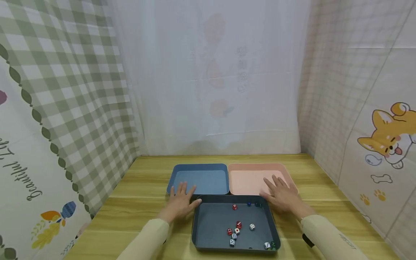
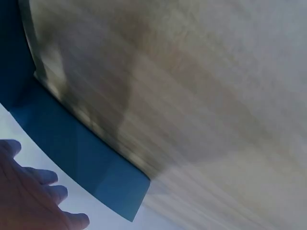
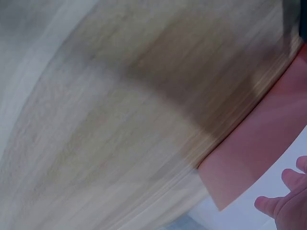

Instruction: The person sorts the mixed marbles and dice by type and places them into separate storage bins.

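My left hand (image 1: pixel 178 205) has its fingers spread near the front left corner of the blue tray (image 1: pixel 201 180), its thumb by the dark tray's corner. Over the front right of the pink tray (image 1: pixel 250 177) is my right hand (image 1: pixel 282 195), fingers spread, holding nothing. Between the wrists lies the dark grey tray (image 1: pixel 211 224) with several small dice: red dice (image 1: pixel 238 224), white dice (image 1: pixel 252 226), a blue die (image 1: pixel 249 204) and dark green dice (image 1: pixel 272 245). In the wrist views the spread fingers show beside the blue tray wall (image 2: pixel 81 139) and the pink tray wall (image 3: pixel 259 158).
All three trays stand on a wood-patterned table (image 1: pixel 139 202), the blue and pink ones side by side behind the dark one. A white curtain (image 1: pixel 211 72) hangs behind; a green checked cloth (image 1: pixel 81 72) is at left and a cloth with a dog print (image 1: pixel 390 137) at right.
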A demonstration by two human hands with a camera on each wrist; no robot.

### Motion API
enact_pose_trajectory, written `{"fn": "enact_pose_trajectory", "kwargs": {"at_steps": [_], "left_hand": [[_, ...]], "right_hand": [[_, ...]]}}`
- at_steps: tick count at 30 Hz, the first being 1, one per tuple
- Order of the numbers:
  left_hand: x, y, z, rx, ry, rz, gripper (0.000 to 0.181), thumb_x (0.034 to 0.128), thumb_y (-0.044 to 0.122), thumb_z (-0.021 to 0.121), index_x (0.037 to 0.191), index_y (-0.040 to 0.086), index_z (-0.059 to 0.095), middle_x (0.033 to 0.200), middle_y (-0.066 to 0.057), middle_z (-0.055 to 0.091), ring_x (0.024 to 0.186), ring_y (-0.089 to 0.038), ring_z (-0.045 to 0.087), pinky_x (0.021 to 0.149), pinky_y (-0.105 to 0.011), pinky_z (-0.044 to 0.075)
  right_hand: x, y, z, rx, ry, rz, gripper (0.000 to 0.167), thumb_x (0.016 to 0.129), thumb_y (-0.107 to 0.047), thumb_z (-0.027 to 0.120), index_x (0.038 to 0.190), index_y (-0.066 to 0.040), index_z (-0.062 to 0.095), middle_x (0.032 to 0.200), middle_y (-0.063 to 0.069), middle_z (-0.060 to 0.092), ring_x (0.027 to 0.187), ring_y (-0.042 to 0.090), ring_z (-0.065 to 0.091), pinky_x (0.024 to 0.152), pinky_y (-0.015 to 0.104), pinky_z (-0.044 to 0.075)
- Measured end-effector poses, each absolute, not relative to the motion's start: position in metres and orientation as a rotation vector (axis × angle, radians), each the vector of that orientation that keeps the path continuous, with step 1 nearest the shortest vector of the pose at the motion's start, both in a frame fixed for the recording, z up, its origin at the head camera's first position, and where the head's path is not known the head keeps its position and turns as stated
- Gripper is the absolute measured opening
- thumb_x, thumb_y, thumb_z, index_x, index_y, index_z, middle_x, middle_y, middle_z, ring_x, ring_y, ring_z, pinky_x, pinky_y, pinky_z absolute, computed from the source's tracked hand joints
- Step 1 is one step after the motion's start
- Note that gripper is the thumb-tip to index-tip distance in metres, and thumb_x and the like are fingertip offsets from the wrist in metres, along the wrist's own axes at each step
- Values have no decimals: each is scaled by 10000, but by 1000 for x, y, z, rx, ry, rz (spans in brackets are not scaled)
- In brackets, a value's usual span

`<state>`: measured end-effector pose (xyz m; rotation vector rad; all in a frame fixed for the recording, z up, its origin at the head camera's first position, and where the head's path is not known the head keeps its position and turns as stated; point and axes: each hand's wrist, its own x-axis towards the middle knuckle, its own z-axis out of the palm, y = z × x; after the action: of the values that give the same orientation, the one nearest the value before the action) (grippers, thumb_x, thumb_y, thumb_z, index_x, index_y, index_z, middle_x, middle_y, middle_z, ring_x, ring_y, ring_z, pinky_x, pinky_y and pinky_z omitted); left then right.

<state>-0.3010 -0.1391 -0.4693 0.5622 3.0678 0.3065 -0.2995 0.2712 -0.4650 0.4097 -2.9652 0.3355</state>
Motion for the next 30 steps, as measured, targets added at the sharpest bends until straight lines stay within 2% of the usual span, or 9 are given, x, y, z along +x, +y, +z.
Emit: {"fn": "enact_pose_trajectory", "kwargs": {"at_steps": [15,23,30], "left_hand": [[-290,-136,-476,647,3027,327,598,1057,506,372,1545,162,393,1571,-271,258,1453,-450,224,1110,-691,129],[-287,-141,-485,641,3028,312,608,1051,534,354,1546,182,394,1575,-249,270,1452,-443,232,1102,-700,129],[-287,-142,-483,632,3029,360,627,1043,559,348,1548,191,391,1581,-242,260,1459,-439,215,1102,-704,110]], "right_hand": [[-297,259,-458,484,-2900,371,733,963,-580,541,1500,-89,452,1526,306,325,1379,514,316,1064,730,175],[-287,248,-460,598,-2854,382,709,951,-567,573,1489,-116,477,1512,279,366,1370,499,351,1055,723,217],[-287,239,-460,712,-2791,383,666,911,-464,686,1466,-136,517,1508,266,387,1373,484,361,1057,714,233]]}}
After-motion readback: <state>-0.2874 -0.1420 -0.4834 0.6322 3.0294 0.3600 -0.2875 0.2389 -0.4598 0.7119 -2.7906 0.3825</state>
